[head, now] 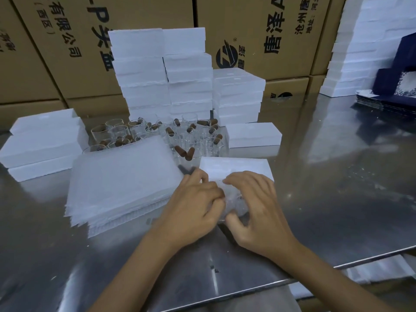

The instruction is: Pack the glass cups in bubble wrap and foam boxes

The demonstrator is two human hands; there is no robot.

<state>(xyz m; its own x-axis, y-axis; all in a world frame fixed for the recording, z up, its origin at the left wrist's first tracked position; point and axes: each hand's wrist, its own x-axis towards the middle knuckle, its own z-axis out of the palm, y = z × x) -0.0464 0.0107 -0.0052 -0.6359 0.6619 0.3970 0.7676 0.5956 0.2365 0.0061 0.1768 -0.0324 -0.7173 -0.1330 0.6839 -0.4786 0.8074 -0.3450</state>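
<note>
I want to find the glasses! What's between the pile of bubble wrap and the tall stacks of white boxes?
In the head view, a cluster of glass cups with brown handles stands between the bubble wrap pile and the foam box stacks.

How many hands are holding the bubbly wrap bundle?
2. The left hand grips the bubble-wrap bundle from its left side, and the right hand grips it from its right.

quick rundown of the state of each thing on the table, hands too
left hand: curled on the wrapped bundle
right hand: curled on the same bundle
bubble wrap bundle: held between both hands, partly wrapped
bubble wrap sheets: flat stack, untouched
glass cups: unwrapped, standing clustered
foam box: closed, behind the hands
foam box stacks: closed, piled
</note>
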